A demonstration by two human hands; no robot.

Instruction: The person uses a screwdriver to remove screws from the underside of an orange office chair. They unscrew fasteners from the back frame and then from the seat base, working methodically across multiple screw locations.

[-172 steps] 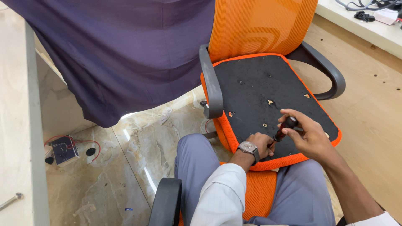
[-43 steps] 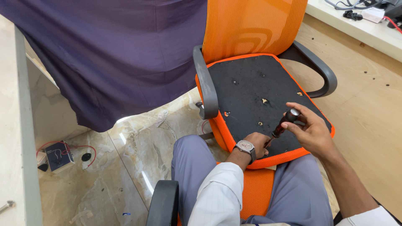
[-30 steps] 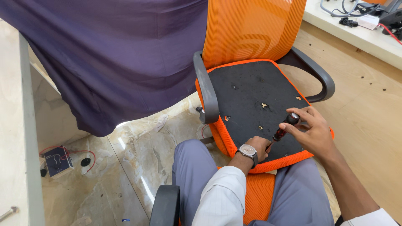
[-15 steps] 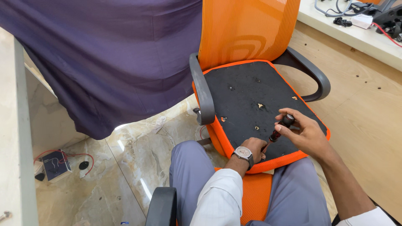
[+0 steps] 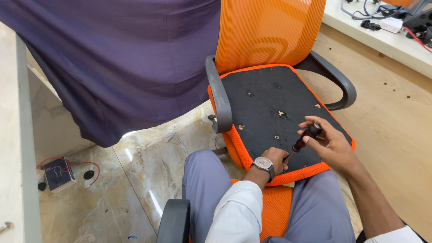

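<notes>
While the person sits on an orange chair, a second orange mesh office chair [image 5: 270, 31] stands directly ahead at 12 o'clock, its black seat pad [image 5: 274, 108] facing up. The right hand [image 5: 330, 144] has its grip pinched around the dark handle of a screwdriver [image 5: 306, 137], which tilts with its tip down toward the pad's near edge at 6 o'clock. The left hand [image 5: 275, 158], wearing a wristwatch [image 5: 263, 163], rests on that edge with fingers curled together at the tool's tip; what they pinch cannot be told. Small torn holes dot the pad. At 9 o'clock, a purple cloth [image 5: 126, 58] hangs over marble floor [image 5: 144, 166]. A small wired box [image 5: 56, 173] lies at 8 o'clock.
</notes>
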